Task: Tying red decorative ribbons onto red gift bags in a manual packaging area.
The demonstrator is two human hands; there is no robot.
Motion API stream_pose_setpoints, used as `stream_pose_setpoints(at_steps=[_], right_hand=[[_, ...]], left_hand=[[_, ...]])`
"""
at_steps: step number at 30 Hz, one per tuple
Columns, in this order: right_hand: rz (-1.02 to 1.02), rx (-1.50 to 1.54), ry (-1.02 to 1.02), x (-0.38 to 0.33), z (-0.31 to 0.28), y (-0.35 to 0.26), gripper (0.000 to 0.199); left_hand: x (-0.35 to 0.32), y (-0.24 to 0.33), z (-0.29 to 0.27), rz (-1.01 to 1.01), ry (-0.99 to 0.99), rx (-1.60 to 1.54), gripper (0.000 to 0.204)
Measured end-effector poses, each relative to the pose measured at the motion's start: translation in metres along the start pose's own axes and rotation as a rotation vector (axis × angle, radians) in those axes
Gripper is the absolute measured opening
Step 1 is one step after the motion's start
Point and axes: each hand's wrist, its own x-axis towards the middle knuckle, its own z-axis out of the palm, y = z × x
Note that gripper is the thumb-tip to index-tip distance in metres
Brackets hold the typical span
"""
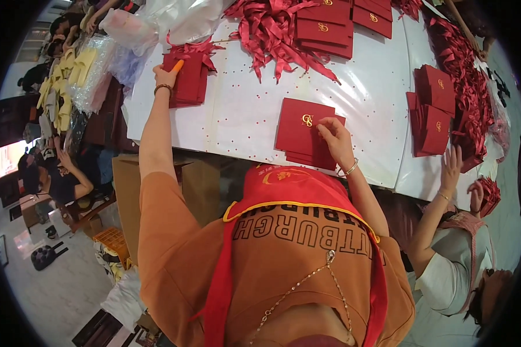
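My left hand (167, 76) reaches to the upper left edge of a stack of flat red bags (186, 92) with red ribbons at their top. One finger, stretched out over the stack, carries an orange covering (178, 66) like a finger cot. In front of my body lies a second small pile of flat red bags (298, 133), the top one bearing a gold emblem. Over this pile's right part, my right hand (336, 139) is bent, thumb and forefinger drawn together in a pinch. Whatever the fingertips hold, if anything, is too small to make out.
Loose red ribbons (266, 34) and more red stacks (324, 29) lie at the table's (237, 104) far side. Further piles (434, 110) stand at right, near another person's hand (450, 168). Clear plastic wrapping (173, 20) covers the far left corner. A cardboard box (127, 196) stands below the left edge.
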Motion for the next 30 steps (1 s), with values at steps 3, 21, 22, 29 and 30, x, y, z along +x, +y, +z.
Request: stream_pose_setpoints(at_steps=[3,21,22,29,30], right_hand=[[-0.048,-0.005,-0.011,0.005,0.009,-0.003,0.018],[-0.291,-0.376,-0.058,0.035,0.017,-0.022,0.02],[-0.277,-0.396,0.0,0.036,0.007,-0.019,0.019],[-0.518,-0.874,0.124,0.035,-0.011,0.011,0.039],[-0.537,-0.899,0.129,0.034,-0.007,0.012,0.042]], left_hand=[[0.009,0.011,0.005,-0.201,-0.131,-0.12,0.09],[-0.068,0.126,-0.004,0.063,0.354,0.141,0.059],[-0.073,0.13,-0.004,0.241,0.421,0.179,0.05],[-0.102,0.191,0.054,0.344,-0.028,0.395,0.023],[-0.102,0.18,0.056,0.323,-0.065,0.425,0.022]])
